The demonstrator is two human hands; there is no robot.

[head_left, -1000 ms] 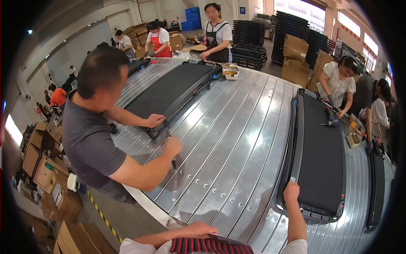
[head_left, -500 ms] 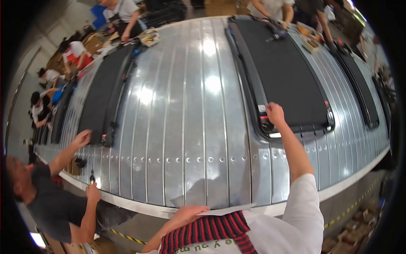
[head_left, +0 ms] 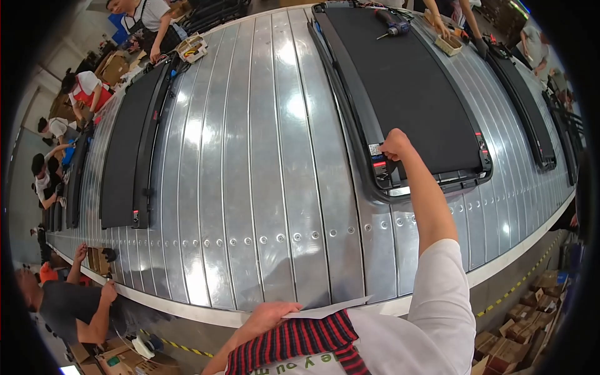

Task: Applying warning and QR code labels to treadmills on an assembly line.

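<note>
A large black framed panel (head_left: 400, 94), with a dark sheet across its middle, lies right of centre on the metal worktable. My right hand (head_left: 395, 145) is at its near left corner, fingers curled together. Their tips touch or nearly touch the frame beside a small white label (head_left: 375, 150); whether they hold anything is hidden. Below that label sits a red and black sticker (head_left: 380, 167). Close to my body, at the table's near edge, my left hand (head_left: 275, 314) is closed on a white paper sheet (head_left: 328, 309), its fingers partly hidden.
A power drill (head_left: 395, 29) lies on the panel's far end. Another black panel (head_left: 128, 150) lies at the left, one more (head_left: 522, 112) at the right. Co-workers stand around the table; one in dark grey (head_left: 75, 306) is at the near left. Cardboard boxes (head_left: 512, 331) stand lower right.
My view has shifted a little. My right hand has moved slightly farther along the frame beside the label. A co-worker's hand has left the drill; the near-left co-worker has drawn back from the left panel.
</note>
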